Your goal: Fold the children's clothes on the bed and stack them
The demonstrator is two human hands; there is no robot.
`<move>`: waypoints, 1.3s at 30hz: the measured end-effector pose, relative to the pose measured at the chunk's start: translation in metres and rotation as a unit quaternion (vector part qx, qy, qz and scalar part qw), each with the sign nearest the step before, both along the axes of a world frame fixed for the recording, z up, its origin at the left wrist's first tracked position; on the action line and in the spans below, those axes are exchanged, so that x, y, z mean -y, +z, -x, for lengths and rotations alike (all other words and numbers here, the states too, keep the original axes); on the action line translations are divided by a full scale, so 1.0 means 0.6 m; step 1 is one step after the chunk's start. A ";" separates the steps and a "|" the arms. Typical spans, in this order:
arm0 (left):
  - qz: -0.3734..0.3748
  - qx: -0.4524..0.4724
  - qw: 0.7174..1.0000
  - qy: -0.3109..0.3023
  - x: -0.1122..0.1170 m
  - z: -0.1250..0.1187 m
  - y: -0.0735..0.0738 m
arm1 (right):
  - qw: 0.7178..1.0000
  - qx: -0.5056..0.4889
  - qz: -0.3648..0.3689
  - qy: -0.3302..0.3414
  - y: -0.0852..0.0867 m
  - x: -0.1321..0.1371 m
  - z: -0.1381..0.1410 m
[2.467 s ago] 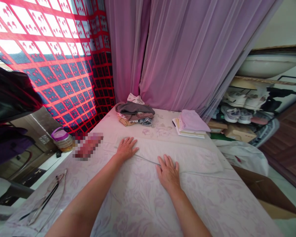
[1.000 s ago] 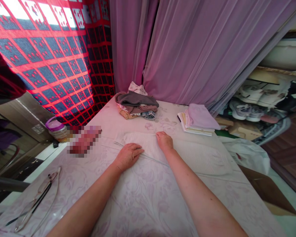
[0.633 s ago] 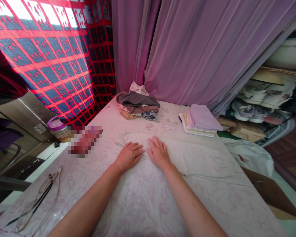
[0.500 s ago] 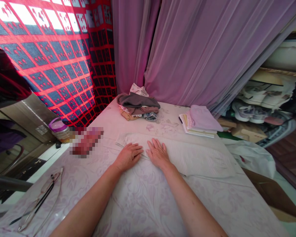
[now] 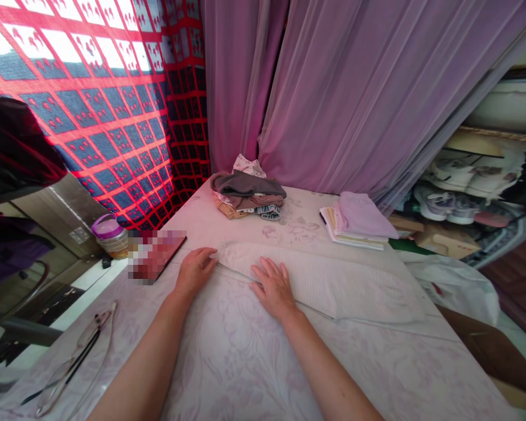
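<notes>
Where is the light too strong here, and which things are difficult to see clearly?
Head view: bright light washes out upper panels of the checked curtain; head view: the pinkish object is pixelated; head view: the white ribbed cloth nearly blends with the floral cover.

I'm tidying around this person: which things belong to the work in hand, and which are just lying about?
Work in hand:
white ribbed cloth, under the right hand, left hand at its end
perhaps the clothes pile and folded stack, both untouched

Lying about:
eyeglasses
purple-lidded jar
shoes
</notes>
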State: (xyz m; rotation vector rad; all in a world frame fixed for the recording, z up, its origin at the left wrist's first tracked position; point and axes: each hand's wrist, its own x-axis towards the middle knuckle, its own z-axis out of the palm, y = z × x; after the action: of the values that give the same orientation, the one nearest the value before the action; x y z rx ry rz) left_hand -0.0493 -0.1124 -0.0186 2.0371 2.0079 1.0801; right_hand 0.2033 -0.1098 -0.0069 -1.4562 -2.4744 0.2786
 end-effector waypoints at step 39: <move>0.129 -0.166 0.977 -0.029 -0.002 -0.020 -0.003 | 0.996 0.036 0.064 -0.049 0.018 0.000 0.017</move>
State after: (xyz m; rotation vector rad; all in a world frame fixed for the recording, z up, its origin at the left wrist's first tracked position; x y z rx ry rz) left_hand -0.0374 -0.1112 -0.0203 2.2313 2.0806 0.4569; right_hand 0.1931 -0.1100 0.0038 -1.6619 -2.4710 0.3778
